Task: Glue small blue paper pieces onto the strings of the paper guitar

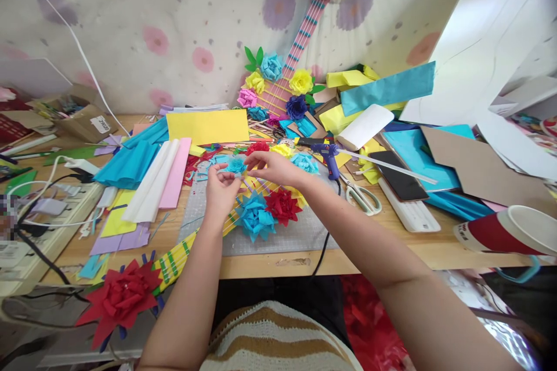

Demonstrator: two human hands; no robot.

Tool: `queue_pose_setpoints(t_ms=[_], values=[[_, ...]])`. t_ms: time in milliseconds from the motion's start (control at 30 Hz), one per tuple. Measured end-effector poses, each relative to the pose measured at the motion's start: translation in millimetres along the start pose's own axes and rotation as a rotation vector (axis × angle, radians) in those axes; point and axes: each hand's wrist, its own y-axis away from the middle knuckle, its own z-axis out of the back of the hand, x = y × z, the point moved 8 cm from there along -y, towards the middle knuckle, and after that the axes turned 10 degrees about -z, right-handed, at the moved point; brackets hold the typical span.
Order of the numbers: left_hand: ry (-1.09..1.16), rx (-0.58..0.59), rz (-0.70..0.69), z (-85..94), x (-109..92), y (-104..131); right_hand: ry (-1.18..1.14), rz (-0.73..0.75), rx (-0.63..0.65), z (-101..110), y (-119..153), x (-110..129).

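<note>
A small blue paper flower (236,165) sits between my two hands, over the yellow paper guitar (183,251). My left hand (223,188) is at its lower left with the fingers curled; my right hand (272,167) is at its right with the fingers bent. Whether either hand grips the flower cannot be made out. Below them, a large blue flower (256,216) and a red flower (284,207) lie on the guitar's body. A big red flower (122,297) is at the guitar's lower left end, past the table's edge.
A purple glue gun (328,156) and scissors (363,197) lie right of the grey mat (313,232). A cup (509,229) stands at the right edge. Coloured paper (206,126) surrounds the mat; a pink paper guitar (304,35) leans at the back.
</note>
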Motion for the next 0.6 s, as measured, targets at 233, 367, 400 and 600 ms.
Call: queue_pose_setpoints(t_ms=[233, 367, 400, 600], values=[[-0.04, 0.087, 0.029, -1.6, 2.0, 1.0, -0.113, -0.03, 0.028, -21.7, -11.4, 5.7], [0.064, 0.005, 0.139, -0.5, 5.0, 2.3, -0.383, -0.134, -0.019, -20.8, -14.9, -6.2], [0.1, -0.002, 0.171, -1.9, 6.0, 3.3, -0.453, -0.166, -0.038, -20.0, -14.8, -9.5], [0.25, 0.024, 0.25, -12.9, 7.5, 7.1, -0.638, -0.232, -0.115, -15.6, -8.9, -17.9]])
